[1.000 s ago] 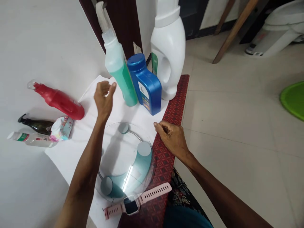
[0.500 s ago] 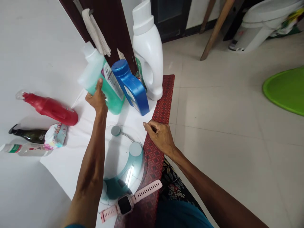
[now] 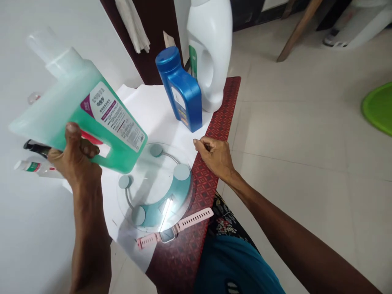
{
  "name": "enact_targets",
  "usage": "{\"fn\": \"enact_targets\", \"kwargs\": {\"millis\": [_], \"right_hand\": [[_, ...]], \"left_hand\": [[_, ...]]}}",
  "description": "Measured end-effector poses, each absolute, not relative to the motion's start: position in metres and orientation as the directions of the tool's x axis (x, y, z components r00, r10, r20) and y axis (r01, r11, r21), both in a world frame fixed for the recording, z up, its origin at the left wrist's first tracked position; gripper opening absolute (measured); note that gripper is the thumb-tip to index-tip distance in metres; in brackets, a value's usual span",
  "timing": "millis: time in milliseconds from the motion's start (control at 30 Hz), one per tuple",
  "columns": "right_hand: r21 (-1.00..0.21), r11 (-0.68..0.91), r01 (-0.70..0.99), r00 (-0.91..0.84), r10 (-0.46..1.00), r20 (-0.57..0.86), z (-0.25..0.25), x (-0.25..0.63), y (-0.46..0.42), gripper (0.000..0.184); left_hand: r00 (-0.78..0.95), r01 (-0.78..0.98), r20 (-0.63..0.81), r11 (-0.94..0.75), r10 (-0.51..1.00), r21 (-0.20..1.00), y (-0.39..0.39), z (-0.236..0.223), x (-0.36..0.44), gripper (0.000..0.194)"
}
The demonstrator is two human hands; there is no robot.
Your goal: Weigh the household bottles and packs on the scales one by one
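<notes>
The table [image 3: 228, 98] is the largest thing; red pattern runs along its right edge, and a white sheet [image 3: 143, 106] covers much of the rest. Over its left side the green bottle [image 3: 101, 106] is in the air, tilted, its neck toward the wall [image 3: 18, 24]. The left hand [image 3: 81, 165] grasps it by the handle. The step in hand, I judge, is holding this bottle clear of the table. The next move probably calls for a steady wrist, because the liquid looks heavy and the glass scale [image 3: 176, 190] is near. The right hand [image 3: 217, 157] is loosely clenched at the right edge; I see nothing in it.

Counted from large to small: one green bottle; one white jug [image 3: 211, 53] near the far right corner; one scale, toward the near edge, with four round discs [image 3: 181, 172]; one blue bottle [image 3: 183, 94] just beside the jug; one red bottle [image 3: 90, 136], one clear bottle [image 3: 45, 168] and one pump bottle [image 3: 38, 148], all partly hidden toward the left edge; one pink watch [image 3: 168, 235] by the scale's near rim.
</notes>
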State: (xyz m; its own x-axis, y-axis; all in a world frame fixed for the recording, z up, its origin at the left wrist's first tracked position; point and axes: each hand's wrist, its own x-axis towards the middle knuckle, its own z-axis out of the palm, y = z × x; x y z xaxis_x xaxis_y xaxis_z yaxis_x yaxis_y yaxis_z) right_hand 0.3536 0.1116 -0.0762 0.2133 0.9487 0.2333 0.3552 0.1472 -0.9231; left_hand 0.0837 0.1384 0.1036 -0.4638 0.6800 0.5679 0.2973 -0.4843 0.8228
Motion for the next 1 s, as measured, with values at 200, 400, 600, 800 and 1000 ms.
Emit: {"fn": "enact_targets", "kwargs": {"millis": [200, 400, 600, 800, 1000], "right_hand": [[-0.915, 0.167, 0.368, 0.205, 0.945, 0.255, -0.078, 0.353, 0.111, 0.045], [-0.895, 0.185, 0.406, 0.204, 0.936, 0.287, -0.08, 0.351, 0.11, 0.044], [-0.9, 0.175, 0.399, 0.205, 0.94, 0.273, -0.078, 0.351, 0.109, 0.044], [-0.913, 0.161, 0.374, 0.231, 0.937, 0.26, -0.077, 0.351, 0.106, 0.043], [-0.909, 0.194, 0.37, 0.229, 0.929, 0.291, -0.081, 0.351, 0.108, 0.041]], "left_hand": [[-0.558, 0.256, 0.434, -0.351, 0.707, 0.901, 0.056, 0.088, 0.081, 0.052], [-0.553, 0.277, 0.473, -0.383, 0.686, 0.881, 0.022, 0.07, 0.095, 0.057], [-0.456, 0.297, 0.496, -0.399, 0.739, 0.868, 0.011, 0.06, 0.093, 0.068], [-0.465, 0.408, 0.59, -0.432, 0.66, 0.804, 0.006, 0.045, 0.07, 0.066], [-0.438, 0.395, 0.647, -0.512, 0.625, 0.763, 0.008, 0.038, 0.067, 0.068]]}}
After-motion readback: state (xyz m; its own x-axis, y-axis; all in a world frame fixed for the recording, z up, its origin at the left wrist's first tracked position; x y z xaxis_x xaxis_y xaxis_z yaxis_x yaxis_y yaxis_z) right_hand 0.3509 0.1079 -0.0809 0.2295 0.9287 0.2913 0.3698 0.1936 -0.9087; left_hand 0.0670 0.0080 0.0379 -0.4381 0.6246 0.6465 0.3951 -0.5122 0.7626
